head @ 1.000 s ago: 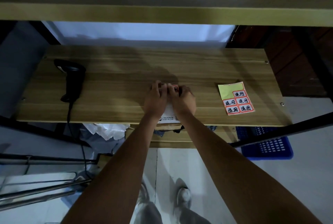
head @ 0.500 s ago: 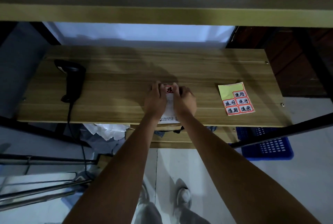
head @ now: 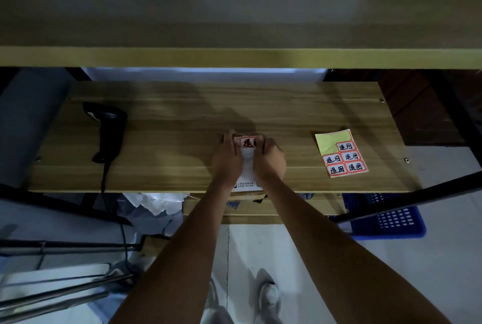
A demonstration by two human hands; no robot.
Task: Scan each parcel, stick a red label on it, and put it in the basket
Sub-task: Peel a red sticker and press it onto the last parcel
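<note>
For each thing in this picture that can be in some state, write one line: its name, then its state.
parcel: flat on the shelf, held between both hands
red label: on the parcel's far end, under the fingertips
left hand: presses the label's left side
right hand: presses the label's right side
scanner: lying on the shelf, unheld
label sheet: partly used, five labels left
blue basket: below the shelf; contents unclear

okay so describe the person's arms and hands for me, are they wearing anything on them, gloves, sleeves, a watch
Nothing is worn on them as far as this view shows. The left hand and right hand are bare, with no gloves, and no rings can be made out in the dim light. Both forearms are bare up to the frame's bottom edge, with no sleeve cuff, watch or wristband visible. No markings show.
</note>
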